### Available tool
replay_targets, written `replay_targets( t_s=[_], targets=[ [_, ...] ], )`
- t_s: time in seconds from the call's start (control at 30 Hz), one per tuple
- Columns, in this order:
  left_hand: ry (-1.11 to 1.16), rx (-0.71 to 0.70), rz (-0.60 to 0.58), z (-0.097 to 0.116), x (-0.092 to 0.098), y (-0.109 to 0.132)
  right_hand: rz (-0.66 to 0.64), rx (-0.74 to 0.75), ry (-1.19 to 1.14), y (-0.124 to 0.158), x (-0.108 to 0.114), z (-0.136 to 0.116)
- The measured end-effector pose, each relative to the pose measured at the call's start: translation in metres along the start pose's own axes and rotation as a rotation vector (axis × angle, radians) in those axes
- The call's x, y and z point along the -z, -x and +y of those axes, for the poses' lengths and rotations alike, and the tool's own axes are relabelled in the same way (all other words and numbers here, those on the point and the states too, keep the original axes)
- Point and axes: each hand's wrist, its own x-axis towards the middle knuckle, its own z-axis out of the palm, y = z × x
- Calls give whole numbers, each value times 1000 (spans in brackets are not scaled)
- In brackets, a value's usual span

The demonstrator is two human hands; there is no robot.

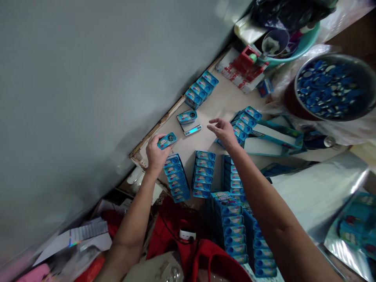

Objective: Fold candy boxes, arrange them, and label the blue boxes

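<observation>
A cramped packing workshop, by the look of it.
Rows of matching blue boxes (205, 172) line a tabletop (226, 94) pushed along a plain grey wall (88, 78), with a small digital scale (193, 130) near that long edge. Past the tabletop's right end, a big pot (299, 107) brims with loose blue-and-white pieces (326, 88), beside a heaped teal basin (311, 39). Papers (88, 233) crowd below the near left corner. Whether it belongs to a home or a shop cannot be told.
</observation>
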Motion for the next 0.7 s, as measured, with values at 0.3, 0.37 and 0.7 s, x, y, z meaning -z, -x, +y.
replay_targets(
  t_s=[0.3,0.37,0.7],
  targets=[
    [-12,78,-172,-63,-30,-21,-83,-56,-82,-20,-12,-16],
    [-103,8,-196,-53,-28,-21,-63,-9,-107,-9,-12,-22],
    [-201,-116,-375,61,-86,-126,206,75,190,201,57,-52]
  ],
)
